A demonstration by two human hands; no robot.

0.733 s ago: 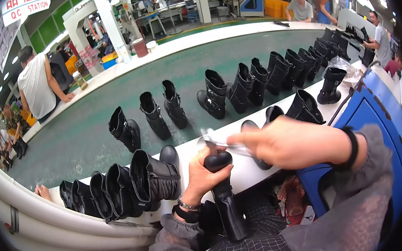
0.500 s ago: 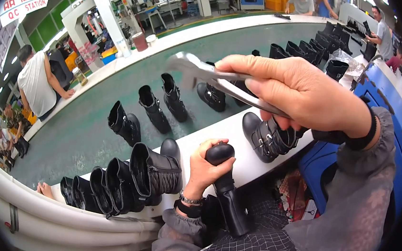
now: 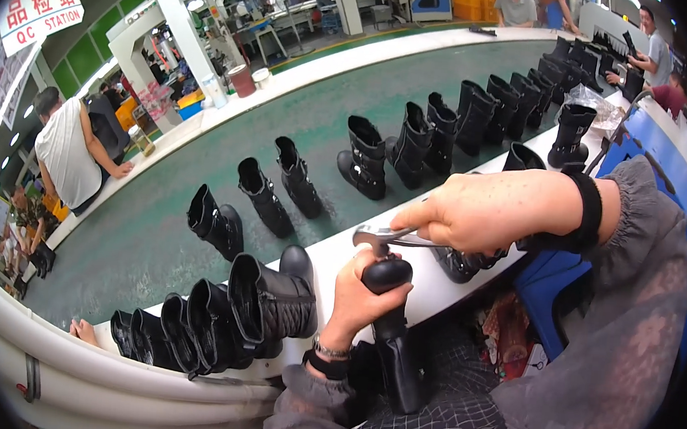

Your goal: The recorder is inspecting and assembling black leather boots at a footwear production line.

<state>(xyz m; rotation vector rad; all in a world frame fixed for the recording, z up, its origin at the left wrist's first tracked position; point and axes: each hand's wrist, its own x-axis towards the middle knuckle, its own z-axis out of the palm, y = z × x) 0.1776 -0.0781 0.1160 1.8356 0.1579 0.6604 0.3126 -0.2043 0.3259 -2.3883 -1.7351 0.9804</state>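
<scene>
Read this with the middle of the head view as the dial's centre. Your left hand (image 3: 363, 292) is at about 5 o'clock, wrapped firmly around the foot of the black boot (image 3: 400, 367), thumb lying across it. The boot is upside down, its shaft running down toward your lap at 5 o'clock. Your right hand (image 3: 495, 210), at 3 o'clock, is closed on the handles of the steel pincers (image 3: 368, 239), whose head is right by the upturned foot, just above your left fingers; whether metal touches boot there you cannot tell from this angle.

As for progress, this one boot looks to be in the middle of its handling: both grips are occupied and it has not yet been set down. Nothing visible shows how much work it has left.

Between 7 and 8 o'clock, a cluster of boots (image 3: 270, 306) stands close together on the white counter (image 3: 434, 302). More line the green belt (image 3: 152, 255), from 9 o'clock round to 2, all apparently upright. Another boot (image 3: 571, 138) stands at about 2 o'clock, beyond your right wrist. Which of these are finished and which are waiting cannot be judged by sight.
</scene>
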